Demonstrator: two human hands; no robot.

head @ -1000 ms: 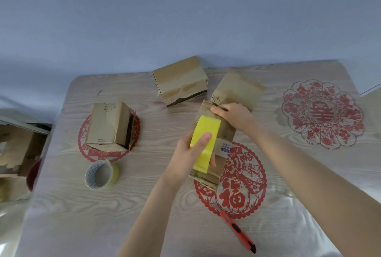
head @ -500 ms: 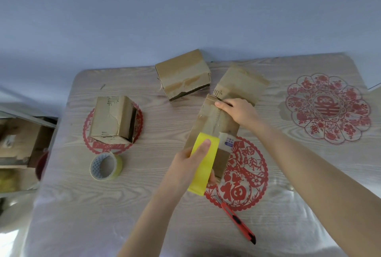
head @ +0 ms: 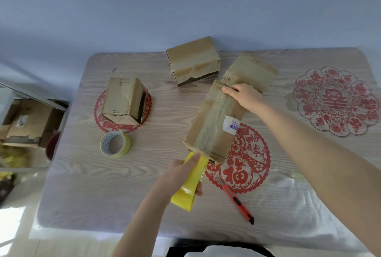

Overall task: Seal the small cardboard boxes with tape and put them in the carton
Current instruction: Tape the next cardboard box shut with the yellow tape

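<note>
A long brown cardboard box [head: 214, 120] lies in the middle of the table. A clear strip of tape runs along its top seam. My right hand [head: 244, 97] presses on the box's far end, thumb on the tape. My left hand [head: 182, 176] grips a yellow tape roll [head: 188, 186] just past the box's near end, with the tape still joined to the box. Other small boxes sit at the left [head: 123, 101], at the back [head: 192, 61] and behind the long one [head: 250, 71].
A second tape roll [head: 115, 143] lies at the left and a red utility knife [head: 237, 201] near the front. Red paper cut-outs [head: 336, 102] decorate the wooden table [head: 86, 184]. An open carton [head: 26, 122] stands on the floor beyond the table's left edge.
My left hand has drawn the yellow roll toward me along the box top, from its far end to past its near end, laying tape. My right hand has stayed on the far end.
</note>
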